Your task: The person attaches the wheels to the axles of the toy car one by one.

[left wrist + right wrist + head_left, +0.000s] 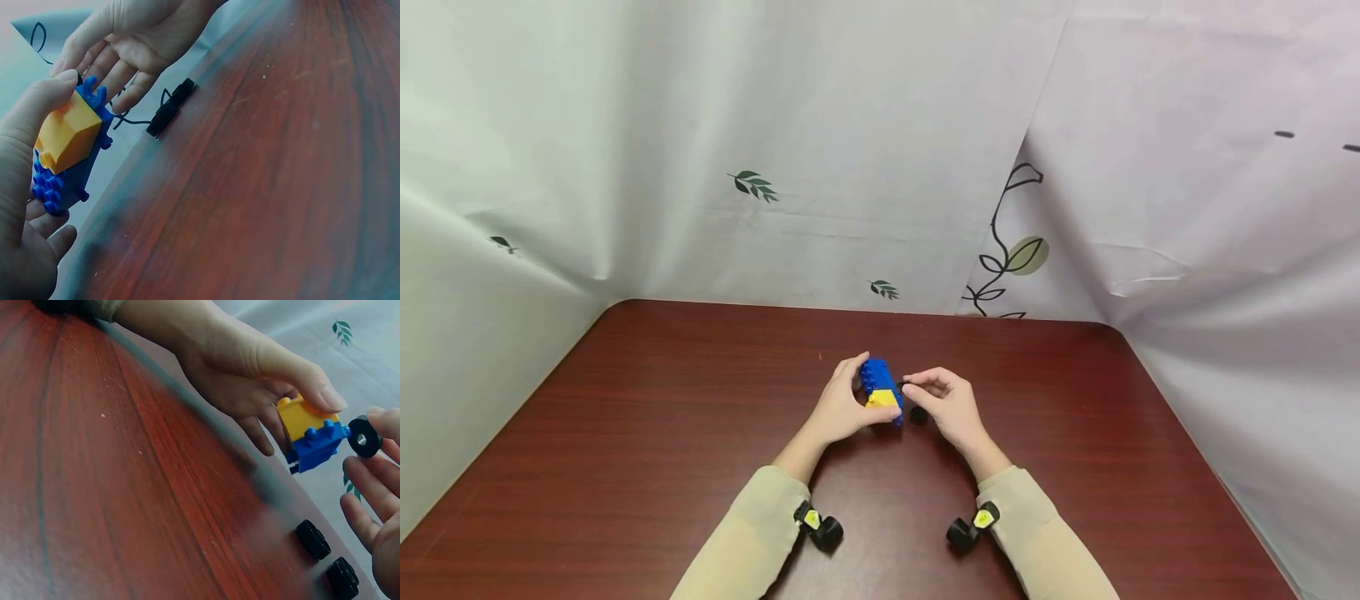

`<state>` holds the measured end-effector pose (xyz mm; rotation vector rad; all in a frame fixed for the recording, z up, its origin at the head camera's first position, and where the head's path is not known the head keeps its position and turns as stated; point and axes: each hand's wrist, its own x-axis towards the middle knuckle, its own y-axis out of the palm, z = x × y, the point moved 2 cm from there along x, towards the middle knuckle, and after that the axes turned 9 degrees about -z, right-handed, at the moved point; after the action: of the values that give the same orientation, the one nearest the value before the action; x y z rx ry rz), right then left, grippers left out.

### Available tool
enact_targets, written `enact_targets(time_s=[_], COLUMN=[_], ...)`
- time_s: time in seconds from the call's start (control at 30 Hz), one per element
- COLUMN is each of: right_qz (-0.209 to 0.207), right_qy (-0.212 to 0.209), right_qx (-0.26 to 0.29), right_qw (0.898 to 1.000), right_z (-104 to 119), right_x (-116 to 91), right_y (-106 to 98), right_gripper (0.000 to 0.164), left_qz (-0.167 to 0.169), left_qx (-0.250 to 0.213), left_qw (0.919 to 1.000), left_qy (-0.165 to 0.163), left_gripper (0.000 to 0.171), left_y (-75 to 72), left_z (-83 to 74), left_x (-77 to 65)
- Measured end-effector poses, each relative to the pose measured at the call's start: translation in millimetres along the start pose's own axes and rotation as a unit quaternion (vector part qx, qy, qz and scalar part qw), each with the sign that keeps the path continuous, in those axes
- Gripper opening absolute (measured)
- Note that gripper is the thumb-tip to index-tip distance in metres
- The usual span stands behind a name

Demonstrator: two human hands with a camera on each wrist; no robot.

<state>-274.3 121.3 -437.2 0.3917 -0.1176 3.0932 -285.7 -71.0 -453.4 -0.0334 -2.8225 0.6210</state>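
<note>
My left hand point(837, 410) grips a toy block car body point(875, 375) between thumb and fingers, raised over the table. The body is a blue studded base with round pegs along its sides and a sloped yellow block point(70, 134) on one end. My right hand point(952, 408) pinches a black toy wheel point(370, 432) between thumb and fingertips. In the right wrist view the wheel's holed face is turned toward the body, right at a blue side peg. From the left wrist camera, that wheel is mostly hidden behind the left thumb.
Two black toy wheels point(312, 539) lie close together on the dark red wooden table point(700, 433), just below the right hand. A pale curtain point(850, 125) with leaf prints hangs along the table's back and side edges. A small camera is strapped to each sleeve.
</note>
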Motion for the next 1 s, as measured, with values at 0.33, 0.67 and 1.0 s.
enact_targets(time_s=[0.33,0.67,1.0], right_qz=[0.023,0.021,-0.023], right_qy=[-0.028,0.014,0.091], right_qx=[-0.008,-0.016,0.051], right_qw=[0.999,1.0,0.994], right_z=[32.9,37.2,9.6], right_x=[-4.7,-21.2,-8.2], right_y=[7.6,13.2,14.4], right_gripper=[0.023,0.026,0.027], left_qz=[0.0,-0.014,-0.031], left_qx=[-0.06,-0.083,-0.061], left_qw=[0.9982,0.9965,0.9971], left_qy=[-0.01,-0.006,0.033], left_gripper=[0.099,0.099,0.101], left_y=[-0.5,1.2,1.2], left_z=[-2.3,2.7,-6.4], left_x=[6.4,-10.3,-5.0])
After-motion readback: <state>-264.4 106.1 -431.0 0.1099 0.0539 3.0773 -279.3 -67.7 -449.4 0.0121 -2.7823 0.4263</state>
